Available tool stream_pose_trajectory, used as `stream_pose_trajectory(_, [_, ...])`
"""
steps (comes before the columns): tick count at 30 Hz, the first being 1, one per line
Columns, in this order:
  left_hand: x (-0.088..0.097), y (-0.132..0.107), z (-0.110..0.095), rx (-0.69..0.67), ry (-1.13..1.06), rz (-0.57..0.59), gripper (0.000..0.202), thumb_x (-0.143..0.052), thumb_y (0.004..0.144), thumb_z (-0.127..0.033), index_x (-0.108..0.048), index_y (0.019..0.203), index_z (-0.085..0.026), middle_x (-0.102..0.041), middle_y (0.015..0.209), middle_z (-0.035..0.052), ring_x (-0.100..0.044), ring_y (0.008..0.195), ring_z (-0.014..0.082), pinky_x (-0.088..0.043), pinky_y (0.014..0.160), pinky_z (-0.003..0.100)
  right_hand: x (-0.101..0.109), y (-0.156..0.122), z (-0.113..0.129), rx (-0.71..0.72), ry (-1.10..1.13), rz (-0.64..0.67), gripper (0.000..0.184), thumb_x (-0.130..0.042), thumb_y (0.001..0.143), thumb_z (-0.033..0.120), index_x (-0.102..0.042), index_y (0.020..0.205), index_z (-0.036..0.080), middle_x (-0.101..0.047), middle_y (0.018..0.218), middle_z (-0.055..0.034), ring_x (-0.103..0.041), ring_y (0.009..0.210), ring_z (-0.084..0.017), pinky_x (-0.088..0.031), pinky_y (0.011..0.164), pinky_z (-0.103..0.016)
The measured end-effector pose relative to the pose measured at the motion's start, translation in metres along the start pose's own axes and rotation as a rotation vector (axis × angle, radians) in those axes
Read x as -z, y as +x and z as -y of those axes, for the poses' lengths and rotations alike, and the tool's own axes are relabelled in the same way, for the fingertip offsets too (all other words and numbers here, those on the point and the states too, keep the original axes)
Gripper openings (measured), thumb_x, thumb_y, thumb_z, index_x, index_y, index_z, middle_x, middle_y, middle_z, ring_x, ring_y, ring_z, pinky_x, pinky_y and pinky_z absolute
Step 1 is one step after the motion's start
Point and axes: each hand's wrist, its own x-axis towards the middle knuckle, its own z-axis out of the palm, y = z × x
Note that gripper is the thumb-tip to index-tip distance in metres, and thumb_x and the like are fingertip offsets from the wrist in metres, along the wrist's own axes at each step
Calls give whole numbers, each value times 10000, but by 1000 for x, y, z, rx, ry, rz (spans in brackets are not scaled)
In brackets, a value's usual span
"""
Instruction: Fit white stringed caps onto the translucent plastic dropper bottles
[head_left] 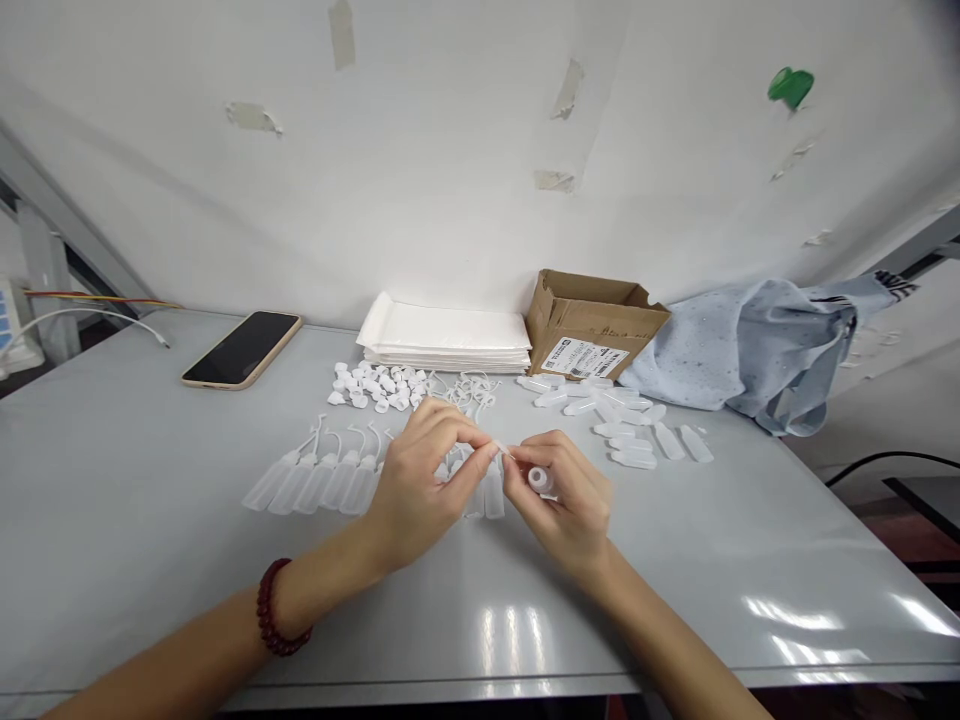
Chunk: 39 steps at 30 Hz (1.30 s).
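My left hand (424, 480) is closed in a pinch on a small translucent plastic tip (501, 447), held just above the grey table (150, 520). My right hand (562, 495) is wrapped round a small clear plastic bottle (540, 479), its open neck facing me, and its fingertips meet the left hand's at the tip. A row of capped clear bottles (315, 482) lies just left of my hands, and a few more lie under and behind them. A red bead bracelet (274, 610) is on my left wrist.
Behind my hands lie a heap of small white caps (375, 385), thin white looped strips (469, 388) and loose uncapped bottles (622, 420). Further back are a stack of white padded envelopes (446, 338), an open cardboard box (589, 322), a phone (241, 348) and a blue-grey cloth (757, 350).
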Motion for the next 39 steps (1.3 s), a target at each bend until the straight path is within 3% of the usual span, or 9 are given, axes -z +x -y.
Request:
stream_pose_trajectory(3, [-4,-3,0,-82,125,-31,108,-559,852,-110,-548,776,-186,-606,701,3,-514,733,161,-460,678,330,-2,-3,-1,28,-45,-36,171,-579,795,51,-578,821,220,-573,639,-2,-544,546,-123,-415,440,-242])
stream_pose_trajectory(6, [-5,-4,2,-182,195,-52,95,-568,847,-85,-550,823,-175,-629,725,15,-526,747,166,-471,691,332,0,-1,-1,-32,-11,3,148,-583,798,65,-579,816,212,-581,666,-10,-532,549,-119,-411,451,-244])
stream_pose_trajectory(12, [-2,-4,8,-328,155,-49,183,-596,810,-11,-587,931,-148,-689,833,47,-582,797,164,-505,741,331,10,7,2,-340,334,213,129,-528,861,162,-643,822,204,-616,752,-22,-569,670,-139,-458,598,-282])
stream_pose_trajectory(17, [0,-8,11,-408,242,-57,220,-641,782,-30,-599,966,-144,-703,849,68,-586,814,193,-508,698,348,14,8,1,-553,454,210,116,-588,851,279,-663,803,204,-604,737,-13,-553,649,-132,-422,546,-266])
stream_pose_trajectory(22, [-2,-9,11,-385,205,-29,246,-637,769,-15,-588,969,-149,-699,855,61,-575,818,186,-508,714,342,13,9,2,-614,438,200,126,-604,835,298,-657,775,200,-600,712,-9,-525,608,-119,-387,504,-251])
stream_pose_trajectory(27, [-2,-3,5,-255,53,23,193,-572,807,-30,-594,946,-163,-667,778,37,-556,751,160,-502,688,321,12,8,-1,-639,412,194,143,-601,832,314,-654,764,199,-589,694,-4,-513,590,-116,-379,501,-250])
stream_pose_trajectory(33, [4,1,5,-226,-32,157,156,-596,797,-49,-624,894,-168,-669,808,53,-570,791,176,-495,717,337,14,8,-4,-705,415,154,156,-618,815,330,-635,746,192,-522,604,19,-463,545,-106,-354,492,-246])
stream_pose_trajectory(39, [5,4,8,-211,-17,102,110,-619,820,-87,-653,863,-182,-676,763,38,-577,750,160,-491,684,312,14,7,-6,-715,503,179,112,-571,818,280,-641,821,192,-542,666,17,-399,490,-81,-346,468,-238])
